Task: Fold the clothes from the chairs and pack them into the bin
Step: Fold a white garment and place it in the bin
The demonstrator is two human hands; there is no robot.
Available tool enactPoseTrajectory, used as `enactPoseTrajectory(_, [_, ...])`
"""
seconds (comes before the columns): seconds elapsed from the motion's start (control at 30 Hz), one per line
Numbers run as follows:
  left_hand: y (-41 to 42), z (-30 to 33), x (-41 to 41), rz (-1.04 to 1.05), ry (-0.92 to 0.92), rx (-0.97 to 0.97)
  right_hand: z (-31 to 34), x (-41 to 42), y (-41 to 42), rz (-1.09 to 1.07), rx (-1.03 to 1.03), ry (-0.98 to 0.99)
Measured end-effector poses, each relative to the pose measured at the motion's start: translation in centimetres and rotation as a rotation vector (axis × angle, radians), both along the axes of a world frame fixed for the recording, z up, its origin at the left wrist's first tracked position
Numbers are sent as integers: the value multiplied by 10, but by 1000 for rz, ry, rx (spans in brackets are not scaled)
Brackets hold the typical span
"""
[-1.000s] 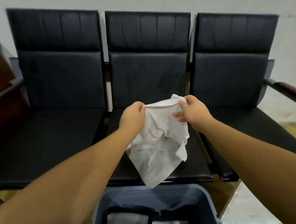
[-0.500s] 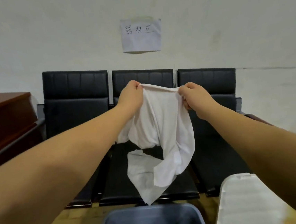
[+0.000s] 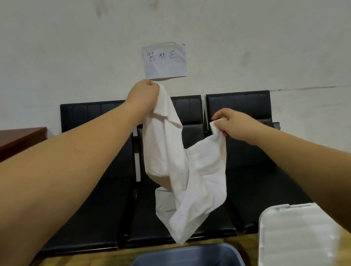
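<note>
Both hands, left hand (image 3: 143, 95) and right hand (image 3: 231, 124), grip crumpled white garment (image 3: 180, 175).

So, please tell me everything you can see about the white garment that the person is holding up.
The white garment looks like thin, soft, wrinkled cloth, plain, with no print visible. It hangs unfolded in the air in front of the black chairs, above the grey bin. The left hand grips one edge high up; the right hand pinches another edge lower and to the side. The cloth sags between them, and its lowest corner hangs just above the bin rim.
</note>
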State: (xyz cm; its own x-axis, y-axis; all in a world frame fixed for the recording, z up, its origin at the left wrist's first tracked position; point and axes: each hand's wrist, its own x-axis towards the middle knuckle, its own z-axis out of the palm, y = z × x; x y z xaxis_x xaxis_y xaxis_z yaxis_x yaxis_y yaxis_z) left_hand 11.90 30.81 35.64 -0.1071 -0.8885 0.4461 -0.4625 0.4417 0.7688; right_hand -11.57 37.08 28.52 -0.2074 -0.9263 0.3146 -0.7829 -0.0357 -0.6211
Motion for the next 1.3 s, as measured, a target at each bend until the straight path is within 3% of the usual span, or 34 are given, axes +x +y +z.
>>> enactPoseTrajectory(0.13, [13, -6, -15, -44, -41, -6, -10, 42, 10, 310, 88, -330])
enactPoseTrajectory(0.23, [18, -10, -23, -87, -64, 1, -20, 69, 8, 436, 164, -473])
enactPoseTrajectory(0.43, [16, -13, -9, -93, -132, 6, -37, 67, -2, 364, 107, -711])
enactPoseTrajectory(0.63, [14, -29, 19, -150, -237, 110, -47, 54, -2, 321, 43, -812])
enactPoseTrajectory(0.73, [21, -41, 21, -258, -262, 165, -47, 60, 1, 337, 21, -769])
enactPoseTrajectory(0.9, [36, -72, 13, -353, -594, 185, -47, 79, 7, 326, -10, -573])
enactPoseTrajectory(1.0, [35, -84, 20, -364, -462, 257, -61, 78, 8, 346, 39, -521])
enactPoseTrajectory(1.13, [28, -100, 30, -369, -225, 357, -100, 66, 17, 469, 284, -396])
enactPoseTrajectory(1.3, [26, -127, 31, -318, -6, 430, -167, 55, 21, 437, 538, -217])
